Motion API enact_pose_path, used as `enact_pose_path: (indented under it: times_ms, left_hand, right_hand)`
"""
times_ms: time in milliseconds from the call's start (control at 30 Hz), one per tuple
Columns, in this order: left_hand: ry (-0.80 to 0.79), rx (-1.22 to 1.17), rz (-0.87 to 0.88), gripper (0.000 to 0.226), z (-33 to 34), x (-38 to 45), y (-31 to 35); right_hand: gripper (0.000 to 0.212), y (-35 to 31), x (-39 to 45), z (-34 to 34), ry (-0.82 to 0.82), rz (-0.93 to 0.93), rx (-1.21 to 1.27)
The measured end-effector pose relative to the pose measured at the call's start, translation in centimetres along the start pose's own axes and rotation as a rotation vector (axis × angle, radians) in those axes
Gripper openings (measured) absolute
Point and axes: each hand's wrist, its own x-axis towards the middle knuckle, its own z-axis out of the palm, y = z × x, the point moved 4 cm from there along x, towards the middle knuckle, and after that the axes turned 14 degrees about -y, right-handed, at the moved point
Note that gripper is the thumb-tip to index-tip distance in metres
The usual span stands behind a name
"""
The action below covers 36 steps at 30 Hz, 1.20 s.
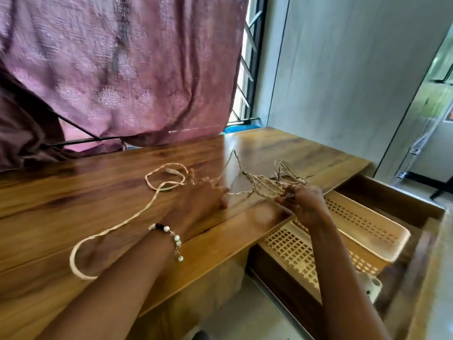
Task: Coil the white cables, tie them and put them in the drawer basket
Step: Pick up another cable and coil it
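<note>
While the right hand [302, 204] pinches a bundle of white cables [267, 184] above the table edge, the left hand [201, 200] rests spread and blurred on the wooden table [73, 192]. One loose cable [117, 227] trails across the tabletop, and the drawer basket [343, 231] sits open just beside the right hand.

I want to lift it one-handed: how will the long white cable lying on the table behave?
Probably floppy: the white cable lies in loose curves on the table. Likely light, being thin. Its loops may sag and trail.

Tabletop [98, 192]: glossy varnished wood. Behind tabletop, curtain [122, 69]: patterned mauve cloth. Right of tabletop, drawer basket [294, 246]: perforated cream plastic. White cables [117, 227]: smooth plastic sheath.
</note>
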Motion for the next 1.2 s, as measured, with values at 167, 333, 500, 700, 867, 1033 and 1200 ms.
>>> enact_pose_path:
  times_ms: [167,333,500,700,867,1033,1200]
  left_hand:
    - [0.247,0.043,-0.145,0.023,0.3,-1.3,-1.1]
    - [0.401,-0.396,-0.271,0.020,0.1,-1.6,-3.8]
    - [0.540,-0.655,-0.306,0.018,-0.7,-1.5,-5.3]
    - [0.588,-0.697,-0.226,0.015,-0.9,-2.4,-5.3]
    - [0.466,-0.767,-0.183,0.023,-1.1,-4.2,-6.7]
    - [0.483,-0.678,-0.322,0.011,-1.3,-9.9,-9.5]
    - [-0.048,-0.406,-0.709,0.057,1.7,-15.4,-14.1]
  right_hand:
    - [0.017,1.4,0.3,-0.2,-0.002,-0.008,-0.106]
    - [0.038,2.6,2.3,-0.3,0.113,-0.001,-0.606]
    - [0.038,1.7,1.7,1.1,0.198,-0.048,-0.833]
    - [0.021,0.2,0.3,1.6,0.455,-0.261,-0.829]
    - [0.018,-1.2,-2.2,8.0,0.109,-0.477,-0.887]
    - [0.013,0.2,-4.4,15.9,-0.242,-0.630,-0.946]
    - [0.013,3.0,-4.7,22.9,-0.480,-0.674,-0.954]
